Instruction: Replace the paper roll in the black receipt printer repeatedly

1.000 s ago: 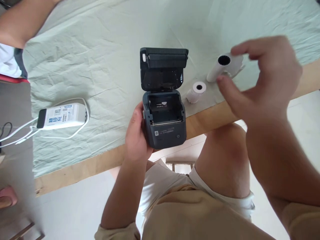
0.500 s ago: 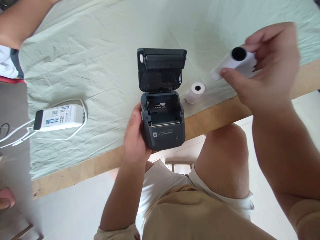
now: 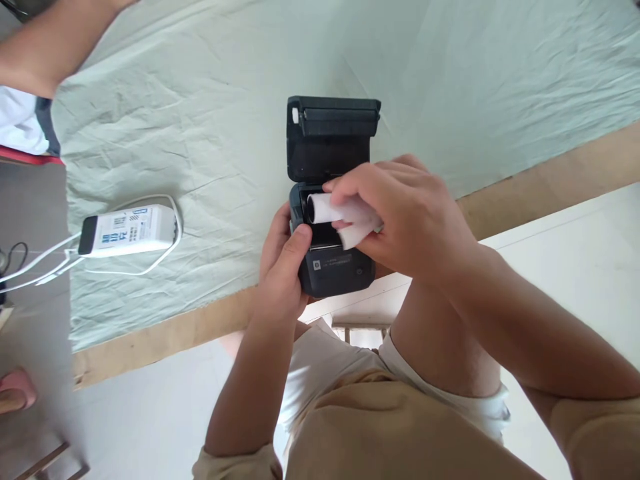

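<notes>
A dark label printer [image 3: 336, 275] has its lid [image 3: 327, 143] raised, at the front edge of the cloth. My left hand [image 3: 285, 263] grips its left side, thumb on the rim of the paper bay. Pinched in my right hand [image 3: 400, 213] is a white paper roll [image 3: 324, 208] with a dark hollow core. One end of the roll is at the left side of the bay, tilted, and a loose paper flap hangs toward me. My right fingers hide the roll's other end and the right of the bay. The second, smaller roll cannot be seen behind my right hand.
A white power strip [image 3: 133, 230] with white cables lies on the pale green cloth [image 3: 215, 153] to the left. Another person's forearm [image 3: 55, 47] reaches in at the upper left. The table's wooden edge [image 3: 165, 340] runs in front of me.
My right hand has carried the paper roll leftward and down from the right, to the printer's open bay. My left hand still holds the printer, and its thumb has moved onto the rim.
</notes>
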Demonstrator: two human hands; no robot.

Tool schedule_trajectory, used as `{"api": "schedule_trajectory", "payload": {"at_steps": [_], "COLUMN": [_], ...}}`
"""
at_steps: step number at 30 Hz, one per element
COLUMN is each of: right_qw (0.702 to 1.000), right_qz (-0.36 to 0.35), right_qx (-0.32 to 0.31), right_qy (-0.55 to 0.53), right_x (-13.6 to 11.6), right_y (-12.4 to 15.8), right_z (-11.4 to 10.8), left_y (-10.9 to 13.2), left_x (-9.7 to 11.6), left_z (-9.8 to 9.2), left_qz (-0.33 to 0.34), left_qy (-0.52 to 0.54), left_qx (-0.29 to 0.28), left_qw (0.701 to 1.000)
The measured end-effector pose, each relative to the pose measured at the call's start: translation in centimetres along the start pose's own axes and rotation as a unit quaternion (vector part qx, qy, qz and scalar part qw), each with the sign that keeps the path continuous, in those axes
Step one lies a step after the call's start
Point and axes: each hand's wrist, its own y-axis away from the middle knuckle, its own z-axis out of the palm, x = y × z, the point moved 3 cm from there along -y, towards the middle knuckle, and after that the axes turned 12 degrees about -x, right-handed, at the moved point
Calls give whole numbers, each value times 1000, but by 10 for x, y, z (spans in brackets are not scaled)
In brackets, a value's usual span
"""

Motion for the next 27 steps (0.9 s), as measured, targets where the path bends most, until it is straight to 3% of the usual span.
{"api": "schedule_trajectory", "payload": {"at_steps": [4,9,18,20,23,27], "right_qw": [1000,997,990,987,985,994], "right_qz": [-20,-42,-102,-89,-12,7], "right_qx": [-6,66,68,96,136,85], "right_qy": [-7,-6,-71,-94,-101,-72], "right_x": [3,-11,-23,-18,-4,7], "right_y": [2,10,38,36,22,0], "right_z": [2,-7,3,-5,-20,-24], "left_y": [-1,0,2,3,2,-2], "left_x": [1,1,-1,-2,-3,-3], "left_z": [0,0,-5,-6,-8,-9], "left_qz": [-3,-10,-23,-28,-29,-31], "left_qy": [6,2,-23,-26,-22,-12], "left_qx": [-1,0,-9,-5,-1,-14], "left_qw": [1000,1000,999,999,999,999]}}
